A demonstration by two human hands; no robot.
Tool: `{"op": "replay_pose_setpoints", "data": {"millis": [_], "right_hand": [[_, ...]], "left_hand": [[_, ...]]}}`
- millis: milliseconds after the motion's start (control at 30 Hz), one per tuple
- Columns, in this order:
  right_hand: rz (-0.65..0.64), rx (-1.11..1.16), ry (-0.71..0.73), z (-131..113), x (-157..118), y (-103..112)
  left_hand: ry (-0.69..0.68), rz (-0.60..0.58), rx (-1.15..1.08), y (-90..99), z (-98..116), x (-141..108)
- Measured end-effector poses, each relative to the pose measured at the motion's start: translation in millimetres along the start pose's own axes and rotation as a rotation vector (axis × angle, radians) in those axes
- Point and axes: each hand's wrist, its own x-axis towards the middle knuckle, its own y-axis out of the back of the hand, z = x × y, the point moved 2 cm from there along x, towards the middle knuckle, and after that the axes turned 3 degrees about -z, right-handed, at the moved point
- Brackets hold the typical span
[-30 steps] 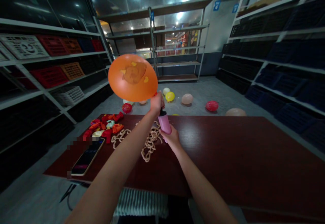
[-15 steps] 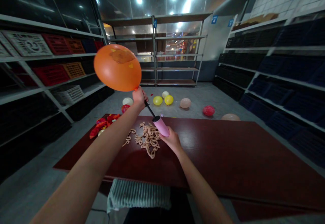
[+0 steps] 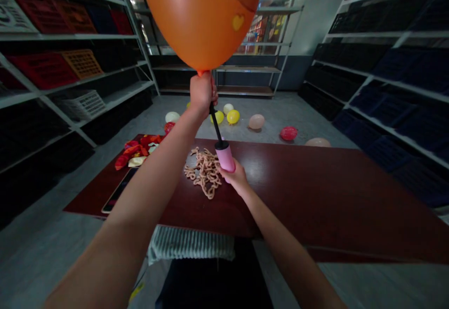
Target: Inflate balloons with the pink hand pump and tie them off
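Note:
My left hand [image 3: 202, 95] is closed round the neck of an inflated orange balloon [image 3: 203, 24], which stands upright above my fist with its top cut off by the frame. From under that fist a black rod runs down into the pink hand pump [image 3: 225, 157]. My fingers hide where the balloon meets the pump. My right hand [image 3: 235, 176] grips the pump's pink barrel over the table. Just left of the barrel lies a heap of beige, curly uninflated balloons [image 3: 206, 171].
Red and pale uninflated balloons [image 3: 135, 150] lie on the left of the dark red table [image 3: 298, 192], near a phone or tablet [image 3: 119, 192]. Inflated balloons [image 3: 233, 117] rest on the floor beyond. Shelves with crates [image 3: 42, 68] line the sides.
My left hand and the orange balloon have swung up and right, so the balloon now stands upright and looks bigger. The view has tipped downward, showing the phone or tablet.

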Motion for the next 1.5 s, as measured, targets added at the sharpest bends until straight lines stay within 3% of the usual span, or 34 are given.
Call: {"op": "replay_pose_setpoints", "data": {"millis": [133, 267, 433, 667, 867, 1200, 1333, 1467, 1500], "right_hand": [[-0.012, 0.195, -0.082, 0.1, 2.2, 2.6], [-0.014, 0.267, -0.091, 0.7, 3.2, 2.0], [-0.010, 0.230, -0.054, 5.2, 2.8, 1.2], [-0.027, -0.056, 0.109, 6.4, 9.1, 2.5], [-0.058, -0.216, 0.186, -0.7, 5.8, -1.8], [-0.008, -0.201, 0.229, -3.9, 0.5, -1.6], [-0.008, -0.161, 0.198, 4.0, 5.1, 1.2], [-0.035, -0.047, 0.164, 8.4, 6.3, 3.3], [-0.032, -0.021, 0.162, 8.6, 5.9, 3.7]], "left_hand": [[0.024, -0.005, 0.137, -4.4, -43.4, -12.3], [0.153, -0.033, 0.223, -3.6, -86.2, -36.6], [0.142, -0.039, 0.215, -0.6, -100.9, -52.6], [0.094, 0.009, 0.129, 30.2, -77.2, -57.8], [0.069, 0.035, 0.084, 48.9, -37.3, -62.2], [-0.042, -0.065, 0.139, 19.3, 52.4, -54.1], [-0.093, -0.088, 0.179, 7.5, 54.8, -52.5], [-0.152, -0.005, 0.167, -4.4, 40.4, -51.3], [-0.112, -0.004, 0.138, -7.7, 34.5, -50.1]]}}
